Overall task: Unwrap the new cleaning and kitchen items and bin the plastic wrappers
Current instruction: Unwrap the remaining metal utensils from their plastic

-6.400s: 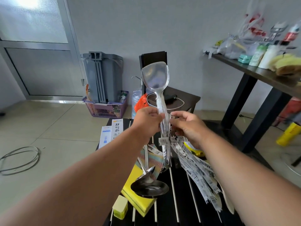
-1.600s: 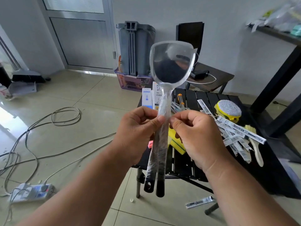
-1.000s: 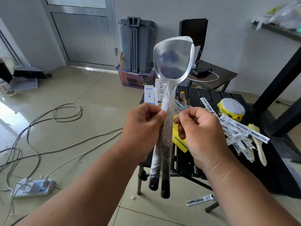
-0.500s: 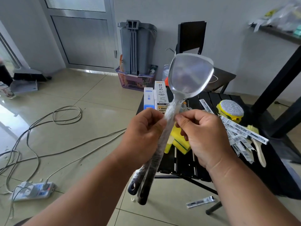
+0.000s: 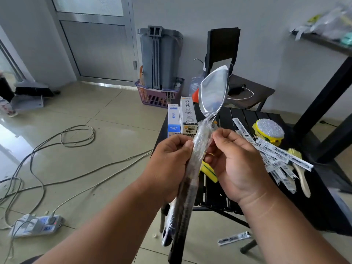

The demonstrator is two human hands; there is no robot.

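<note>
At the centre of the frame, a shiny metal spatula (image 5: 214,92) with dark handles wrapped in clear plastic wrap (image 5: 200,145) is held tilted upward. It is gripped by the left hand (image 5: 169,164); the wrap is pinched by the right hand (image 5: 236,162).

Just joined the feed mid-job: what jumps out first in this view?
Dead centre, the left hand and right hand hold up a steel spatula, blade raised, its handles bundled in clear plastic wrap. Behind, a low black table carries scattered barcode-printed wrappers. Cables sprawl over the floor at left.
</note>
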